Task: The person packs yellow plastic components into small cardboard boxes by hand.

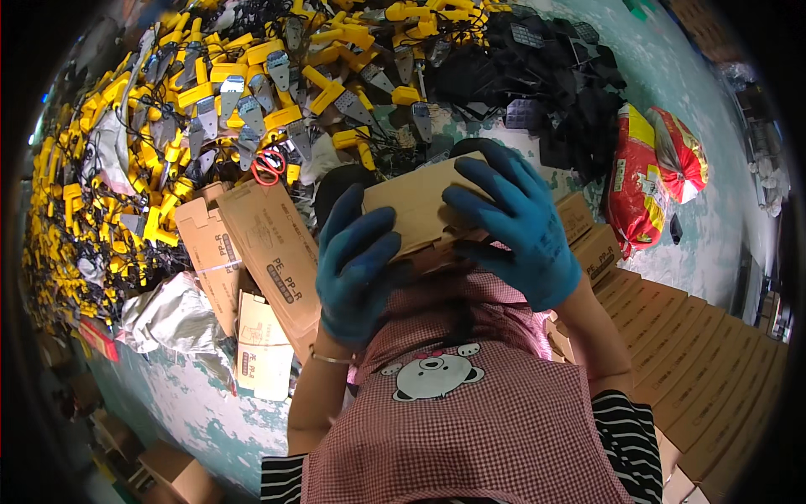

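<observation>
Between my two blue-gloved hands is a small brown cardboard box, held above my lap. My left hand has its fingers bent along the box's left end. My right hand spreads its fingers over the right end and the top, thumb low on the near side. The near side of the box is in shadow, so I cannot tell whether its flap is closed. Just left of my left hand lie flattened printed cartons, one leaning over others.
Yellow-handled tools with metal plates and black cords lie heaped at the far left. Black parts are piled at the far right, near red and yellow bags. Rows of brown boxes stand at my right. Red-handled scissors rest by the cartons.
</observation>
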`<state>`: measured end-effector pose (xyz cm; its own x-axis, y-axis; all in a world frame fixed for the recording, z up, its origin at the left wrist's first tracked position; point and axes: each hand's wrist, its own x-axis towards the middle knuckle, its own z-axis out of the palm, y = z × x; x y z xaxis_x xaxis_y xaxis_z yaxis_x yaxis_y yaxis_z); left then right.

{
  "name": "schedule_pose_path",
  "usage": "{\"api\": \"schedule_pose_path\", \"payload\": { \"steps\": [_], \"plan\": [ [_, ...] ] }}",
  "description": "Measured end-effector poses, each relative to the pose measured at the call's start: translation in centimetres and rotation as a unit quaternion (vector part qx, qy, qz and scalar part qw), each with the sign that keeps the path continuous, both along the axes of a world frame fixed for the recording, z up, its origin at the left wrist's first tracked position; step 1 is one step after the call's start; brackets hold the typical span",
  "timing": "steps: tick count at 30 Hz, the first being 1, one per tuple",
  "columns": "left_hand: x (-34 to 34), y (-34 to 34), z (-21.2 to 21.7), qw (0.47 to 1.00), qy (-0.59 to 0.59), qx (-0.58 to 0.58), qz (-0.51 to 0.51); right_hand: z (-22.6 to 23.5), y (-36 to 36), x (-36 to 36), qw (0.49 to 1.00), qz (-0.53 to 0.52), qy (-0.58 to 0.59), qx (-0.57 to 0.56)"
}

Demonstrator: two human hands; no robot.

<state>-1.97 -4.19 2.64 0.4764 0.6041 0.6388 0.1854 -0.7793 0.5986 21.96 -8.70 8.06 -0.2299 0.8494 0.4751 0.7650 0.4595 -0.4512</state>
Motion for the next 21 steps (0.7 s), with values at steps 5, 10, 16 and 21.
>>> {"api": "schedule_pose_path", "payload": {
  "steps": [5,10,16,21],
  "plan": [
    [0.5,0.1,-0.5,0.999,-0.032,-0.006,0.005,-0.8,-1.6,-0.1,0.994,0.012,-0.073,0.082],
    [0.4,-0.1,0.0,1.000,-0.030,0.001,-0.005,0.2,-2.4,-2.1,0.993,-0.069,-0.079,0.045],
    [0.4,0.0,0.6,1.000,-0.023,-0.020,-0.004,-0.3,-2.7,-1.3,0.993,-0.016,-0.101,0.061],
    [0.4,0.7,1.1,0.999,0.024,0.042,-0.007,0.3,-1.2,-2.7,0.990,-0.079,-0.117,0.016]
  ]
}}
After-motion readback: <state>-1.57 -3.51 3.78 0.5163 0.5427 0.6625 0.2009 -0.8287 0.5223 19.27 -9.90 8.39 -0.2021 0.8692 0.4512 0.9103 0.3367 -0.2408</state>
